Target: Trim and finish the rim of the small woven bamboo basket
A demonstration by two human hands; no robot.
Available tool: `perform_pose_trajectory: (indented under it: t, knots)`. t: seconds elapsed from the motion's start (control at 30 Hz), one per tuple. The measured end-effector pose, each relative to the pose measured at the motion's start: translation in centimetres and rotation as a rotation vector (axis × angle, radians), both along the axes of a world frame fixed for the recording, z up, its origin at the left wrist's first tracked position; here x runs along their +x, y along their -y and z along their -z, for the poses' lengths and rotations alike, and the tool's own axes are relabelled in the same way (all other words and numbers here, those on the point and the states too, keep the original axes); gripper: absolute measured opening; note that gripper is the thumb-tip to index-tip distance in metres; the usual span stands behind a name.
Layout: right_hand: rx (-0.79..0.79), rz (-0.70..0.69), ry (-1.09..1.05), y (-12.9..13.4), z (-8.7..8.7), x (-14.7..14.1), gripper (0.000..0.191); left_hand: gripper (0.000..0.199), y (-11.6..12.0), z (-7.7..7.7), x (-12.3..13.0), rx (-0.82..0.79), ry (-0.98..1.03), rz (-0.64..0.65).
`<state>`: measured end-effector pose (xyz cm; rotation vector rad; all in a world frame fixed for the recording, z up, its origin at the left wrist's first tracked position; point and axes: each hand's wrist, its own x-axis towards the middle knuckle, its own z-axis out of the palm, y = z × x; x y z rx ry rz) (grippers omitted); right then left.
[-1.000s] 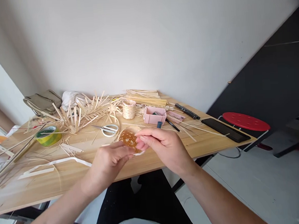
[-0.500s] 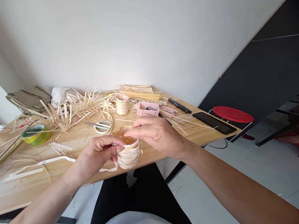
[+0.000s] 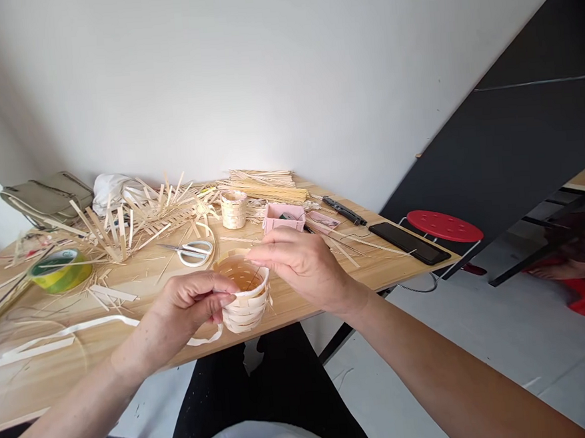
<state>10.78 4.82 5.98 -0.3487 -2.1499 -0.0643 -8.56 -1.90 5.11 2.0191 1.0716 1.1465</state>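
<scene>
My left hand (image 3: pixel 191 303) is shut on the near rim of a small woven basket (image 3: pixel 246 309) made of pale wood strips, held upright above the table. A loose pale strip (image 3: pixel 205 338) runs from the rim down past my left hand. The basket's amber inside shows through its open top. My right hand (image 3: pixel 300 265) hovers over the far rim, fingers extended, its fingertips right at the edge. Nothing is visibly held in it.
The wooden table (image 3: pixel 131 344) is strewn with loose strips (image 3: pixel 132 220). White-handled scissors (image 3: pixel 187 253), a tape roll (image 3: pixel 60 270), a finished woven cup (image 3: pixel 234 210) and a pink box (image 3: pixel 282 218) lie ahead. A phone (image 3: pixel 408 243) lies at the right edge, beyond it a red stool (image 3: pixel 444 226).
The basket has turned from showing its base to standing upright with its woven wall in view. My right hand has eased back from the rim, and the view has shifted slightly.
</scene>
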Motion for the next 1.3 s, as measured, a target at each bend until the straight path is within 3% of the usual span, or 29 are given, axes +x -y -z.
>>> perform_pose_trajectory:
  t: [0.1, 0.27, 0.37, 0.6, 0.87, 1.3]
  knots:
    - [0.037, -0.062, 0.052, -0.1, -0.3, 0.3, 0.025, 0.014, 0.0, -0.1, -0.4, 0.221, -0.182, -0.065]
    - [0.129, -0.144, 0.151, 0.5, -1.0, 0.8, 0.027, 0.017, 0.3, -0.1, -1.3, 0.792, -0.606, -0.195]
    - [0.150, -0.113, 0.237, 1.4, -1.3, 1.1, 0.028, 0.020, 0.8, -0.1, -1.5, 0.924, -0.729, -0.188]
    - [0.221, -0.012, 0.316, 2.7, -1.7, 1.3, 0.032, 0.020, 1.7, 0.2, -1.6, 0.941, -0.748, -0.136]
    - [0.223, -0.035, 0.351, 2.7, -1.6, 1.2, 0.031, 0.019, 1.7, 0.2, -1.4, 0.914, -0.708, -0.140]
    - [0.114, -0.129, 0.230, 2.5, -0.6, 1.0, 0.029, 0.018, 1.2, 0.6, -1.4, 0.855, -0.684, -0.098]
